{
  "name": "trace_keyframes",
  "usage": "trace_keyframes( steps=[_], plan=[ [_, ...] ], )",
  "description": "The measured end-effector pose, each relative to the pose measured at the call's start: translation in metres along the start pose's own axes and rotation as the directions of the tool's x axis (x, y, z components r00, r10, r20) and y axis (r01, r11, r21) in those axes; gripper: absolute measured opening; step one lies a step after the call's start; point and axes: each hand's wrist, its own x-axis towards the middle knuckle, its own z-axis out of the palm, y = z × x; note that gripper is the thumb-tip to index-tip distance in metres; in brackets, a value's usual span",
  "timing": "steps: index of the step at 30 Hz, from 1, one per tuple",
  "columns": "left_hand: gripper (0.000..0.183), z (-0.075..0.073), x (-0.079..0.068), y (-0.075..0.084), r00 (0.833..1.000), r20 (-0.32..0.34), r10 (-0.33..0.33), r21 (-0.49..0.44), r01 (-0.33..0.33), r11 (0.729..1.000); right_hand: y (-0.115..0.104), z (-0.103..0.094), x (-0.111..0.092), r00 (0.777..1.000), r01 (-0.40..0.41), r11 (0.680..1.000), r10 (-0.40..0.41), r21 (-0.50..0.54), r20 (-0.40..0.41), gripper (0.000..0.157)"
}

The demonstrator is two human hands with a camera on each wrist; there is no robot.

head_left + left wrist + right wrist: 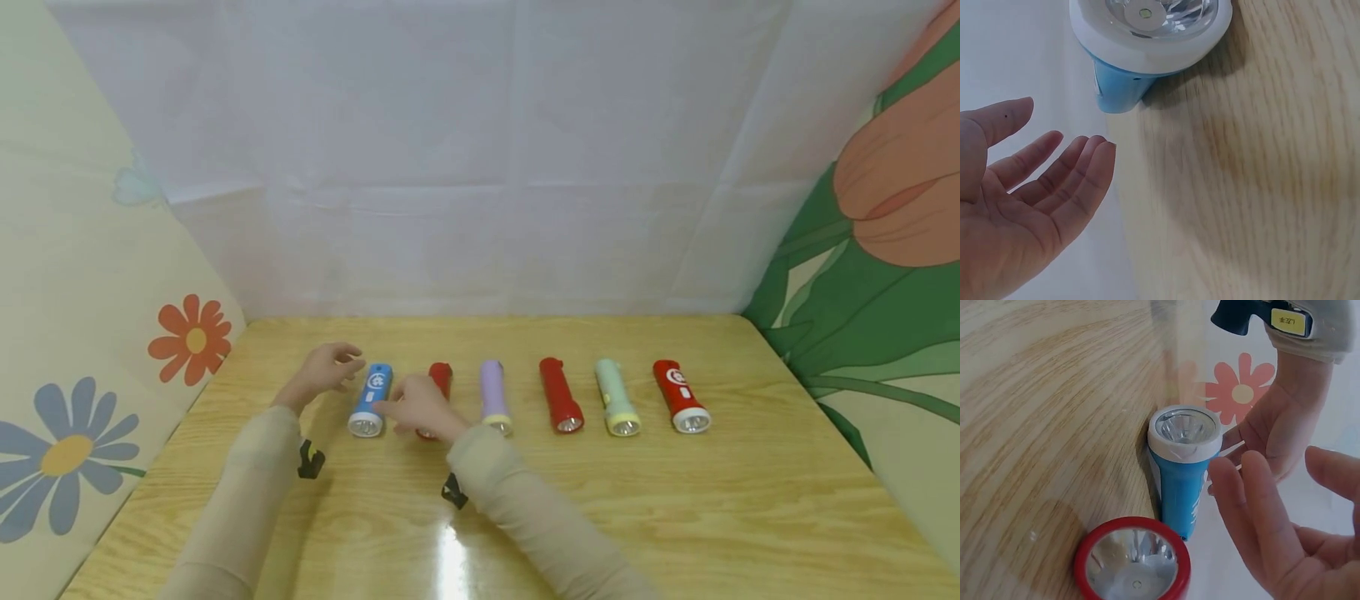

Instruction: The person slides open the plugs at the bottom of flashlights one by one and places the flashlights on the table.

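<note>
A blue flashlight [378, 385] with a white head lies on the wooden table, its lens toward the near side. My left hand [328, 369] hovers just left of it, fingers loosely bent and holding nothing. In the left wrist view the palm and spread thumb of that hand show beside the flashlight's tail. From the right, my right hand [422, 406] reaches over a red flashlight [442, 374] and covers its middle. Its fingertips [1254, 464] are right at the blue flashlight's side, overlapping it in the head view, and the fingers are relaxed, not curled round anything.
Rightward in the same row lie a purple flashlight [492, 389], a plain red one [558, 392], a mint green one [615, 393] and a red one with a white head [678, 392]. A white cloth [480, 208] hangs behind the table [675, 517]; flower-patterned panels flank it.
</note>
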Motion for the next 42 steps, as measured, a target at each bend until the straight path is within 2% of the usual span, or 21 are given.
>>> trace_keyframes(
  steps=[5, 10, 15, 17, 24, 27, 35, 42],
  plan=[
    [0.044, 0.0, 0.005, -0.005, 0.999, 0.011, -0.045, -0.027, 0.045, 0.999, -0.002, 0.008, 0.005, 1.0, -0.021, 0.999, 0.02, -0.034, -0.008, 0.03],
    [0.045, -0.001, 0.008, -0.01, 0.997, 0.03, -0.067, -0.049, 0.068, 0.996, -0.001, 0.016, 0.008, 0.998, -0.055, 0.998, 0.055, -0.006, -0.013, 0.022],
    [0.044, -0.001, 0.009, -0.012, 0.997, 0.046, -0.064, -0.069, 0.068, 0.995, -0.002, 0.022, 0.011, 0.999, -0.035, 0.999, 0.036, 0.034, -0.025, 0.04],
    [0.044, 0.0, 0.01, -0.013, 0.997, 0.052, -0.061, -0.083, 0.065, 0.994, -0.002, 0.025, 0.012, 0.999, -0.033, 0.999, 0.034, 0.032, -0.027, 0.041],
    [0.045, 0.002, 0.016, -0.022, 0.994, 0.067, -0.081, -0.108, 0.088, 0.99, -0.002, 0.034, 0.014, 0.996, -0.068, 0.996, 0.066, -0.049, -0.055, 0.033],
    [0.045, 0.003, 0.017, -0.022, 0.993, 0.069, -0.095, -0.099, 0.102, 0.99, -0.003, 0.036, 0.014, 0.996, -0.064, 0.996, 0.06, -0.06, -0.07, 0.031],
    [0.044, 0.01, 0.016, -0.018, 0.987, 0.101, -0.123, -0.153, 0.138, 0.979, 0.001, 0.039, 0.017, 0.995, -0.041, 0.994, 0.031, -0.102, -0.098, 0.024],
    [0.044, 0.012, 0.015, -0.017, 0.99, 0.102, -0.101, -0.142, 0.115, 0.983, 0.005, 0.042, 0.021, 0.993, -0.022, 0.988, 0.005, -0.15, -0.115, 0.022]
  ],
)
